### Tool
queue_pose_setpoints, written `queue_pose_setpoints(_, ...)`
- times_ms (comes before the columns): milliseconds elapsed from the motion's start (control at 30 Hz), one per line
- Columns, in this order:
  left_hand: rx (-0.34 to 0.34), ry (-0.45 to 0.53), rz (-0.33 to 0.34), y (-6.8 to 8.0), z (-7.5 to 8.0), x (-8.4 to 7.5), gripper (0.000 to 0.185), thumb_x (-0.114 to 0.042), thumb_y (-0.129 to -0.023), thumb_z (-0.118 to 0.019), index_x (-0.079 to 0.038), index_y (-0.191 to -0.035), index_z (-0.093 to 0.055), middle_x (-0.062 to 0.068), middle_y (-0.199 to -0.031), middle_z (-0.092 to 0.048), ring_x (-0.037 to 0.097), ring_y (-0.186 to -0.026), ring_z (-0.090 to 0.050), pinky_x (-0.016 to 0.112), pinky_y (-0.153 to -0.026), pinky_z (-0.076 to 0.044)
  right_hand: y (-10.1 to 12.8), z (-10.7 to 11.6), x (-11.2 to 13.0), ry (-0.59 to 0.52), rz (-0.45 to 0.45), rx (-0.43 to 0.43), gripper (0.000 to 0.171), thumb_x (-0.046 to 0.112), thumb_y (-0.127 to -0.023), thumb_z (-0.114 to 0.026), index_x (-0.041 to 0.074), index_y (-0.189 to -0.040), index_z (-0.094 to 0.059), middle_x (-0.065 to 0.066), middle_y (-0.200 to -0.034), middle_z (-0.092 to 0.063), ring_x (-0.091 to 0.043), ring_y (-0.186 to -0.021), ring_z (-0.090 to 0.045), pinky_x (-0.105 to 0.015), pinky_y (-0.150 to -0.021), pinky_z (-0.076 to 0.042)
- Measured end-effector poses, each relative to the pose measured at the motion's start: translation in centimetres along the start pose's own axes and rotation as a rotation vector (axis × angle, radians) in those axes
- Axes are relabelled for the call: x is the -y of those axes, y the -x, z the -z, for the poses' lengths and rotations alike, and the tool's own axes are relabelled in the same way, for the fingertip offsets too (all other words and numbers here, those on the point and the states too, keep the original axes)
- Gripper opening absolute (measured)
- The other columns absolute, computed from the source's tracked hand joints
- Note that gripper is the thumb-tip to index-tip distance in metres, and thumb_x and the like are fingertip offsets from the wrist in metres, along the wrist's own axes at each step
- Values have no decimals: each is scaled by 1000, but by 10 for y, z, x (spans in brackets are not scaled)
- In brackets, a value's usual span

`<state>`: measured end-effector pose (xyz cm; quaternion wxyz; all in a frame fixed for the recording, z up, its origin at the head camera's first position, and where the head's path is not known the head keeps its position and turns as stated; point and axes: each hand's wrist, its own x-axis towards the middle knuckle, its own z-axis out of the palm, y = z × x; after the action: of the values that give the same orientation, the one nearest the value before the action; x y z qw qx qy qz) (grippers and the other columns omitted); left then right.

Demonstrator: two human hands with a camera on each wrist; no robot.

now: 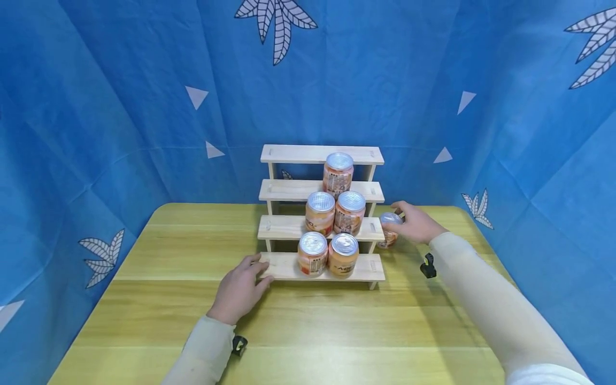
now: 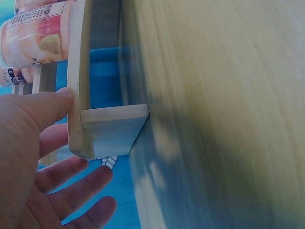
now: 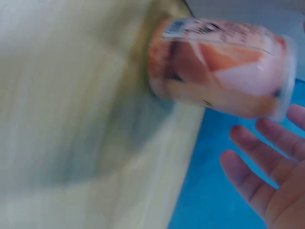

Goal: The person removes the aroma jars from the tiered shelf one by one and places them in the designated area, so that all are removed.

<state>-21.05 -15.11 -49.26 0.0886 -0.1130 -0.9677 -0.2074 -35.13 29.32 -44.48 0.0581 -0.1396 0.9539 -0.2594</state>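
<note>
A four-tier wooden display rack (image 1: 284, 228) stands on the table, bearing peach-coloured cans with silver lids. Two cans (image 1: 313, 255) are on the lowest step, two (image 1: 349, 214) on the one above, and one (image 1: 338, 174) on the second step from the top. My left hand (image 1: 240, 289) holds the left end of the lowest step, its thumb on the board and forefinger behind it. Right of the rack, another can (image 3: 214, 67) stands upright on the table. My right hand (image 1: 416, 223) is at its lid, the visible fingers (image 3: 250, 179) spread and loosely bent.
The wooden table (image 1: 308, 326) extends in front of the rack and to both sides. Blue cloth (image 1: 385, 80) with leaf prints hangs behind and at both sides. Each wrist carries a small black device (image 1: 428, 266).
</note>
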Motion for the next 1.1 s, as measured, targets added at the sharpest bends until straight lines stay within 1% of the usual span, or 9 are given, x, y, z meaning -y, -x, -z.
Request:
queue_pose_setpoints(67, -2, 0, 1, 0, 0, 1, 43, -38, -94, -72, -10, -127, -70, 15, -142, -57, 36, -118, -64, 52, -95, -54, 1, 6, 2, -2, -8, 11, 84, 61, -97, -55, 0, -151, -34, -27, -141, -47, -44, -121, -55, -59, -95, -49)
queue_pose_setpoints(133, -5, 0, -3, 0, 0, 2, 43, -37, -94, -72, -10, -127, -70, 15, -141, -57, 36, -117, -64, 52, -94, -55, 2, 13, 4, -8, -6, 11, 80, 58, -98, -55, 0, -151, -35, -29, -143, -45, -45, -123, -54, -60, -95, -49)
queue_pose_setpoints(200, -4, 1, -8, 0, -1, 2, 42, -37, -94, -72, -10, -127, -70, 14, -142, -57, 36, -117, -64, 52, -95, -54, 5, 19, 7, -8, -7, -3, 77, 55, -99, -56, 1, -150, -36, -29, -143, -45, -45, -124, -53, -60, -96, -49)
queue_pose_setpoints(367, -5, 12, -34, -5, -3, -1, 42, -38, -94, -72, -10, -126, -71, 13, -141, -58, 33, -117, -65, 50, -94, -55, 13, 38, 12, -1, -19, -63, 75, 56, -99, -55, 2, -148, -39, -27, -144, -46, -44, -127, -51, -62, -98, -46)
queue_pose_setpoints(500, -12, 14, -43, -8, -4, -1, 42, -38, -94, -72, -11, -126, -71, 13, -141, -58, 32, -117, -65, 49, -93, -55, 13, 50, 16, 8, -3, -93, 75, 57, -100, -53, 2, -148, -39, -26, -144, -46, -44, -127, -50, -63, -99, -44)
queue_pose_setpoints(700, -10, 21, -24, -6, -4, -1, 40, -37, -93, -74, -12, -124, -72, 12, -140, -59, 32, -115, -66, 50, -93, -55, 9, 56, 26, 6, 30, -110, 73, 56, -100, -52, 2, -148, -40, -25, -144, -46, -42, -126, -50, -62, -97, -46)
queue_pose_setpoints(833, -9, 19, -24, -5, -4, -2, 40, -37, -93, -74, -12, -124, -72, 12, -140, -59, 31, -115, -66, 50, -92, -56, 6, 60, 35, 10, 59, -176, 70, 55, -101, -52, 3, -146, -43, -23, -145, -47, -40, -124, -51, -62, -96, -46)
queue_pose_setpoints(933, -15, 12, -20, -3, -4, -1, 39, -37, -93, -74, -12, -123, -72, 12, -139, -59, 31, -114, -66, 49, -91, -56, 2, 61, 44, -2, 79, -214, 72, 58, -99, -54, 5, -146, -44, -21, -146, -47, -39, -125, -51, -62, -97, -45)
queue_pose_setpoints(1100, -22, 4, -18, -2, -2, 1, 39, -37, -93, -74, -11, -122, -72, 13, -139, -59, 31, -115, -66, 51, -92, -56, -5, 62, 58, -13, 111, -218, 74, 60, -97, -55, 7, -148, -43, -19, -147, -47, -38, -128, -49, -62, -99, -44)
